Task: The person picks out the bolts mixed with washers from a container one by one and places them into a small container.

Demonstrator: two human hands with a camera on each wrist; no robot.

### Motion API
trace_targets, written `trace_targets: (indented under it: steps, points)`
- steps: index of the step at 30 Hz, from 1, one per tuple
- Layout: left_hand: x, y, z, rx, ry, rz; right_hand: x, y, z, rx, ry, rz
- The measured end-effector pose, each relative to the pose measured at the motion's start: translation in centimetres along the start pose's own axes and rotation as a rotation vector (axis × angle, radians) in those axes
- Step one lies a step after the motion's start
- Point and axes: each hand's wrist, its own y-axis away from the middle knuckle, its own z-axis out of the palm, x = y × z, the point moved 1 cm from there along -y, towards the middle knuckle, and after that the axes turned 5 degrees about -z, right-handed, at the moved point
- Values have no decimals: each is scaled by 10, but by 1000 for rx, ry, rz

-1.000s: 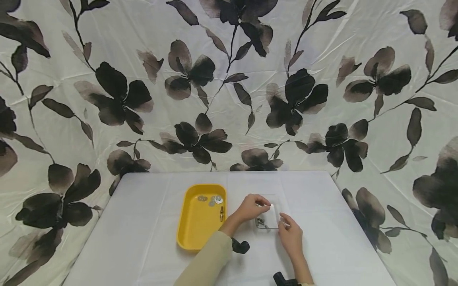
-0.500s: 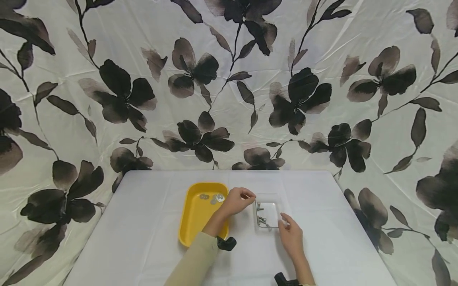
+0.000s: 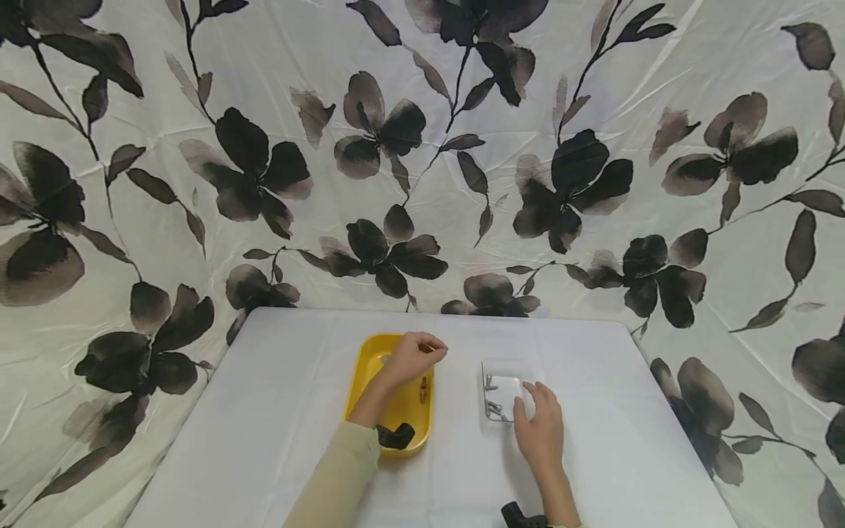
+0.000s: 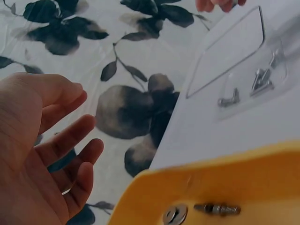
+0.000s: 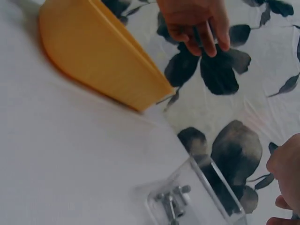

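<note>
My left hand [image 3: 412,359] hovers over the yellow tray [image 3: 412,411], fingers loosely bent, and nothing shows between them in the left wrist view. Inside the tray lie dark ridged metal pieces [image 4: 218,209], set end to end, and round flat washers [image 4: 175,214], mostly covered by the hand in the head view. To the right stands a clear plastic box [image 3: 507,396] with several silver screws [image 3: 494,407] along its left side. My right hand [image 3: 541,425] is at the box's right edge, thumb and fingers apart, holding nothing visible.
A white-covered table [image 3: 290,425] carries both containers, with a strip of cloth between them. Behind it hangs a floral curtain [image 3: 422,183]. Black wrist cameras [image 3: 396,436] are strapped to both wrists.
My left hand has moved left from above the clear box to over the yellow tray. The right hand stays by the box, its fingers now spread wider. The head view has shifted slightly.
</note>
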Motion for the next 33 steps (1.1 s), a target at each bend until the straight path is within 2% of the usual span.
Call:
trace_targets:
  steps: [4, 11, 16, 20, 23, 27, 30, 33]
  points:
    - [-8, 3, -14, 19, -2, 4, -22, 1, 3, -21, -54, -77]
    - [-34, 6, -30, 63, -44, -11, -52, 10, 24, -115, -268, -207]
    - [-46, 5, -33, 108, -77, -3, -66, 18, 45, -220, -323, -132]
    - [-57, 3, -31, 110, -120, -22, -73, 25, 59, -308, -375, -58]
    - [-64, 1, -29, 111, -144, -40, -77, 29, 67, -376, -414, -36]
    - [-74, -3, -24, 80, -184, -35, -80, 33, 72, -446, -416, 1]
    - [-81, -5, -20, 31, -199, -29, -81, 37, 75, -482, -423, 42]
    - [-87, -6, -16, -8, -208, -35, -81, 42, 79, -520, -466, 85]
